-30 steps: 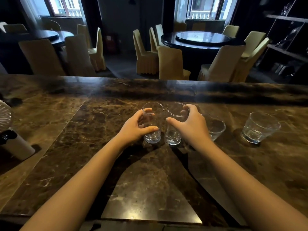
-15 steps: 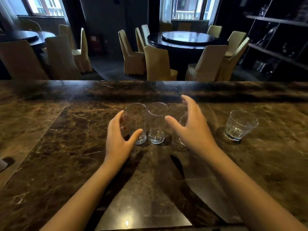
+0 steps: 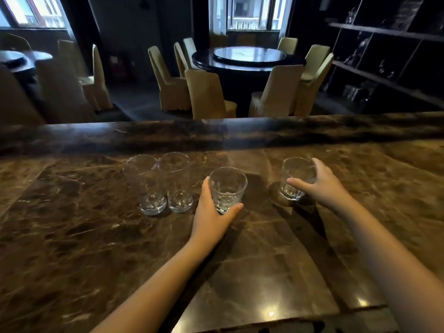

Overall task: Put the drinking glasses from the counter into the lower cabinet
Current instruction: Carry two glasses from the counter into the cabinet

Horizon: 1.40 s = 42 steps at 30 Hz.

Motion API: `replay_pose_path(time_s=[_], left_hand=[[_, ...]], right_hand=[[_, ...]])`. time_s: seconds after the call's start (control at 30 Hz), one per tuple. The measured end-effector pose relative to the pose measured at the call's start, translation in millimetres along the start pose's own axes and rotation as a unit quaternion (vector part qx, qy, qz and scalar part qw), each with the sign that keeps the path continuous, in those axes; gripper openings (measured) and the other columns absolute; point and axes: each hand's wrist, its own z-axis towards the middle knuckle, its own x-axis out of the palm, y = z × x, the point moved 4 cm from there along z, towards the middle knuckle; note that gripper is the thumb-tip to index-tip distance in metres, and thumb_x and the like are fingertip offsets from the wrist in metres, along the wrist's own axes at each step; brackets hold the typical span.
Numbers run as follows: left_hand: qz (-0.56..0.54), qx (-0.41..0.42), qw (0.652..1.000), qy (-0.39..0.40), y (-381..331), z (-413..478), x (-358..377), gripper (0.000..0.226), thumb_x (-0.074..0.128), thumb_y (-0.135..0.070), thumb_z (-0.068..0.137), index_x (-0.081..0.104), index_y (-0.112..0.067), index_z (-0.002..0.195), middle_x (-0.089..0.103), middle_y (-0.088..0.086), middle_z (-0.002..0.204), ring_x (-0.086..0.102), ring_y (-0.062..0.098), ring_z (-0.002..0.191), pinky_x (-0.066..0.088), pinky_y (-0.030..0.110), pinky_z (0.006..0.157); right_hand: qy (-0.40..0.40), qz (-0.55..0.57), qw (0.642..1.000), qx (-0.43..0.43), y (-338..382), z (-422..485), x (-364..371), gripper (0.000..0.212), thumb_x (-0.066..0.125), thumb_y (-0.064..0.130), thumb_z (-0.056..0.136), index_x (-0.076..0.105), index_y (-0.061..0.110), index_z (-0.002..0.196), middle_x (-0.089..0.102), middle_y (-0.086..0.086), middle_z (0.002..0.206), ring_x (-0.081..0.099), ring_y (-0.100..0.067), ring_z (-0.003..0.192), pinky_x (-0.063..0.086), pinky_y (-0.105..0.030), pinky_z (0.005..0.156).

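2 tall glasses [image 3: 163, 183] block left; counter [image 3: 276, 260] front is clear.

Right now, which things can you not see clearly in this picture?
- Lower cabinet: not in the head view, below the counter edge.
- Left hand fingers: hidden behind the short glass; grip unclear.
- Right hand: fingers partly behind the far glass; contact unclear.
- Shelf items at right: too dark.
- Tall glasses: touching or apart, unclear.

Round table [image 3: 248, 59] behind the bar with a glass turntable [image 3: 249, 54] on top, covered chairs [image 3: 205, 94] ringed around it. Second table [image 3: 25, 59] far left, more chairs beside it. Windows [image 3: 252, 13] at the back. Dark shelves [image 3: 384, 56] on the right, holding what may be glassware; too dim to tell.
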Motion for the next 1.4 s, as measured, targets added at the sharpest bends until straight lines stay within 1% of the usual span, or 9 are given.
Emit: replay_pose_path(time_s=[0.13,0.3,0.43,0.6,0.83,0.9,1.07,1.2,1.4], left_hand=[[0.001,-0.016,1.000,-0.005,-5.5,9.8,10.4,0.085,0.074,-0.028,0.073,0.022,-0.022,0.141,0.040,0.002,0.145,0.042,0.019,0.131,0.036,0.031,0.107],[-0.013,-0.023,1.000,0.012,-7.1,15.1,19.6,0.093,0.076,-0.030,0.070,0.017,-0.028,0.142,0.039,0.001,0.146,0.041,0.018,0.132,0.035,0.041,0.111],[0.007,-0.020,0.999,0.038,-18.0,22.7,22.6,0.108,0.077,-0.034,0.067,0.003,-0.030,0.145,0.029,0.002,0.152,0.034,0.019,0.137,0.031,0.038,0.113],[0.045,-0.021,0.998,0.031,-23.5,32.2,27.5,0.112,0.080,-0.033,0.064,0.002,-0.024,0.145,0.038,0.003,0.147,0.040,0.021,0.133,0.030,0.028,0.105],[-0.003,-0.044,0.999,0.026,-13.3,33.3,35.5,0.110,0.083,-0.021,0.062,0.008,-0.020,0.143,0.032,0.004,0.151,0.037,0.018,0.136,0.031,0.029,0.108],[-0.001,-0.047,0.998,0.041,-11.2,32.4,36.9,0.105,0.082,-0.016,0.063,0.014,-0.018,0.142,0.038,0.003,0.146,0.040,0.016,0.132,0.031,0.024,0.106],[0.020,-0.046,0.998,0.038,-9.1,33.2,35.8,0.080,0.086,-0.025,0.057,0.040,-0.023,0.123,0.059,-0.007,0.117,0.057,0.011,0.110,0.043,0.037,0.105],[0.004,-0.039,0.999,0.027,-8.9,23.7,36.8,0.079,0.086,-0.020,0.058,0.042,-0.018,0.124,0.060,0.000,0.120,0.057,0.014,0.112,0.044,0.031,0.100],[-0.020,-0.008,0.998,0.058,-18.9,1.8,26.3,0.073,0.085,-0.019,0.058,0.043,-0.026,0.118,0.060,-0.012,0.113,0.056,0.001,0.107,0.040,0.010,0.083]], right_hand=[[0.001,-0.011,1.000,-0.021,1.6,6.5,3.1,0.096,0.074,0.043,0.073,0.023,0.009,0.147,0.030,-0.014,0.151,0.037,-0.030,0.136,0.039,-0.042,0.108],[0.054,-0.010,0.996,-0.073,10.8,2.6,16.0,0.097,0.076,0.046,0.070,0.025,0.012,0.145,0.034,-0.011,0.146,0.042,-0.027,0.131,0.044,-0.043,0.106],[0.093,-0.046,0.988,-0.111,15.7,1.1,21.8,0.099,0.072,0.048,0.072,0.018,0.015,0.148,0.028,-0.010,0.150,0.034,-0.026,0.136,0.039,-0.041,0.109],[0.129,-0.075,0.979,-0.139,19.5,6.5,18.0,0.093,0.072,0.048,0.073,0.023,0.012,0.145,0.029,-0.010,0.148,0.032,-0.025,0.136,0.037,-0.038,0.108],[0.170,0.020,0.973,-0.152,11.7,11.8,21.5,0.097,0.078,0.045,0.068,0.023,0.017,0.142,0.030,-0.008,0.149,0.042,-0.023,0.131,0.044,-0.033,0.100],[0.171,0.032,0.972,-0.159,10.1,10.9,22.7,0.100,0.079,0.045,0.066,0.022,0.017,0.143,0.030,-0.007,0.150,0.042,-0.024,0.131,0.045,-0.035,0.102],[0.119,0.056,0.977,-0.170,8.5,7.5,23.3,0.096,0.082,0.041,0.063,0.030,0.016,0.140,0.041,-0.005,0.142,0.049,-0.019,0.122,0.049,-0.031,0.095],[0.099,0.069,0.978,-0.168,3.9,-3.1,20.8,0.092,0.083,0.038,0.063,0.034,0.016,0.139,0.043,-0.004,0.140,0.050,-0.019,0.120,0.051,-0.031,0.094],[0.069,0.066,0.980,-0.175,8.5,-37.4,5.7,0.091,0.083,0.037,0.064,0.035,0.018,0.138,0.045,-0.002,0.137,0.052,-0.014,0.114,0.049,-0.023,0.088]])
